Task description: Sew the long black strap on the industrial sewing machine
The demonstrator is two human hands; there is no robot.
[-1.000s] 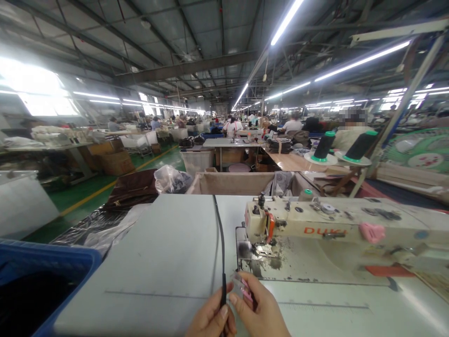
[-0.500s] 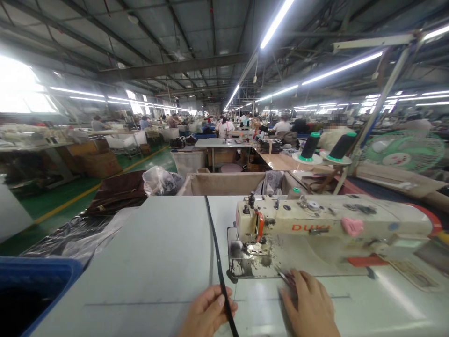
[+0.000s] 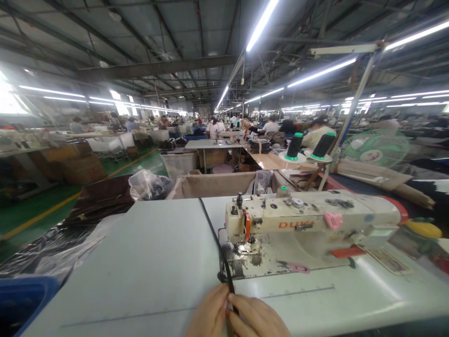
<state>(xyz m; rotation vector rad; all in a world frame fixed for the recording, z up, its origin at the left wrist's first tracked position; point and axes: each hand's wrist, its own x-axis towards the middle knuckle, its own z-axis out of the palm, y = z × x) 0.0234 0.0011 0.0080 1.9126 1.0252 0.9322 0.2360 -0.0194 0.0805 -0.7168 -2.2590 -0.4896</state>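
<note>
Head view, looking down the long bench toward the factory floor: both hands sit at the near edge, pressed close together at the bottom of the picture, only their backs and knuckles showing. The left hand (image 3: 210, 313) comes in from the lower left with fingers curled inward; the right hand (image 3: 257, 318) lies beside it, fingers folded toward the left one, the two touching where they meet.

Between them runs a narrow black strap (image 3: 213, 234). It looks flat, dark and thin, lying on the pale grey bench (image 3: 140, 262) and stretching from the hands away to the far edge, passing just beside the left end of the sewing machine (image 3: 308, 220). Its near end disappears into the pinch of the two hands.

Both hands are closed on that strap, fingertips together around it, near the front left corner of the machine's bed.

On the machine bed, to the right of the hands, rests a small pair of pink-handled snips (image 3: 296, 267), untouched. Two dark thread cones (image 3: 308, 146) stand on a stand beyond the far right of the bench, and a blue bin (image 3: 24, 295) sits off the near left corner.
</note>
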